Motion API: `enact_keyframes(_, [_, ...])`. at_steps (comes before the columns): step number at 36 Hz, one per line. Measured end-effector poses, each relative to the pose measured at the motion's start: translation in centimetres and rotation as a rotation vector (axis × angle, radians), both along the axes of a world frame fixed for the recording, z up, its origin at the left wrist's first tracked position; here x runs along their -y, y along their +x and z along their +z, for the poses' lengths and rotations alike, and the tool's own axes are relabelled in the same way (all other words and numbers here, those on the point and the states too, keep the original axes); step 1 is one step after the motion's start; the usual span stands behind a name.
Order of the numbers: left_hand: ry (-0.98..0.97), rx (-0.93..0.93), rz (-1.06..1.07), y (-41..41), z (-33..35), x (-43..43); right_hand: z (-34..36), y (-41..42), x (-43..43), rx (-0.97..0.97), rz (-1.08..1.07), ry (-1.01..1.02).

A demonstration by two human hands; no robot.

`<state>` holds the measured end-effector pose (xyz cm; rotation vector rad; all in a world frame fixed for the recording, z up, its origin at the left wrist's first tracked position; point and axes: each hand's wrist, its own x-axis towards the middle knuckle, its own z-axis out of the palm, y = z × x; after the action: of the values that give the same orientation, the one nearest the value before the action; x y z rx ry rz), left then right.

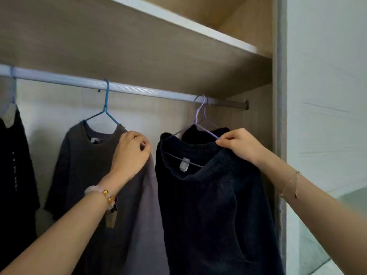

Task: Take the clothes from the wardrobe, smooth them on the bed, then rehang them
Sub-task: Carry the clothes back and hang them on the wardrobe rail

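— So, which piece are you on, and where does it sit?

— My navy garment (208, 195), on the lavender hanger (200, 116) near the right end of the rail (139, 89), close to the wardrobe's side wall. My right grip (240, 145) pinches its top edge narrowly, thumb against fingertip, just where the hanger's right arm comes out of the cloth.

— And the hook from there?

— Up and a little to the left of that pinch, over the rail. The cloth hangs straight down below it, long axis vertical, while the hanger's arms run roughly along the rail. I'd judge the right grip the nearer one for lifting the hook clear.

— How does the stuff look?

— Soft and heavy, finely ribbed, with a gathered ribbed band at the top and a white label (184, 164) inside. The hanger is thin coated wire.

— Your other side?

— My left grip (131, 151) is curled at the shoulder of the grey shirt (83, 165), which is flatter and woven, on a blue hanger (106, 108) mid-rail. Whether cloth is between those fingers, I cannot tell. A black garment (14, 165) hangs at the left end.
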<state>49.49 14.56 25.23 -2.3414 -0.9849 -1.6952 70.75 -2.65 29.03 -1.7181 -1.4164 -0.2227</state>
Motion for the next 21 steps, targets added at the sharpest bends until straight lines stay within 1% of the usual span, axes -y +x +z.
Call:
enact_keyframes(5, [0.032,-0.04,-0.011,0.0,-0.4,1.2,-4.4,-0.5,3.4,-0.025,-0.035,-0.089])
enact_keyframes(9, [0.061,-0.1,-0.02,0.2,-0.7,1.8,-5.8,-0.6,5.8,-0.041,-0.075,-0.116])
enact_keyframes(15, [0.119,-0.128,-0.016,0.7,-1.0,1.8,-5.4,-1.0,9.8,-0.036,-0.112,-0.11])
enact_keyframes(19, [0.199,-0.127,0.078,1.8,-0.9,2.3,-4.3,-1.1,12.5,-0.038,-0.143,-0.084])
enact_keyframes(21, [0.222,-0.14,0.063,2.9,-0.6,3.3,-3.9,-1.2,13.7,-0.023,-0.166,-0.082])
